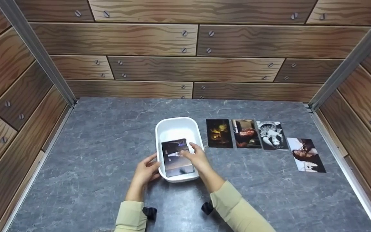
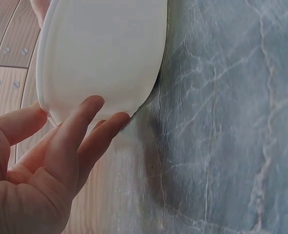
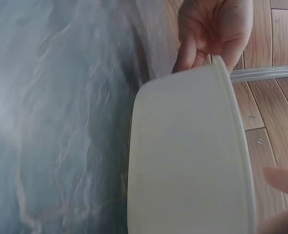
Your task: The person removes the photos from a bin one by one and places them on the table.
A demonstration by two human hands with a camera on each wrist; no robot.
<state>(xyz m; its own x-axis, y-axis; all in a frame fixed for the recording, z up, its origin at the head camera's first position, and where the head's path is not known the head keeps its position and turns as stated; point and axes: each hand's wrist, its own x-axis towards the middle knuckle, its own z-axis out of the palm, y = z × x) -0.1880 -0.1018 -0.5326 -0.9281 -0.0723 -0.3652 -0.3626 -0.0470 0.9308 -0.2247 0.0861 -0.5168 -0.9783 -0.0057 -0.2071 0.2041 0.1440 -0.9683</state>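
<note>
Low in the middle of the head view, we reach both arms forward in pale sleeves, each with a dark strap at the wrist. Our left hand (image 1: 146,170) sits left of centre, its fingers (image 2: 80,131) nearly straight and a little spread, tips touching the outside of a white tub (image 1: 176,129). Our right hand (image 1: 198,158) lies just right of centre, palm down, its fingers stretched toward the upper left and resting flat on a photo (image 1: 176,158).

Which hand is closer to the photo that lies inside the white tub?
Right. The right hand rests on the photo, while the left hand touches the white tub outer wall, beside it.
</note>
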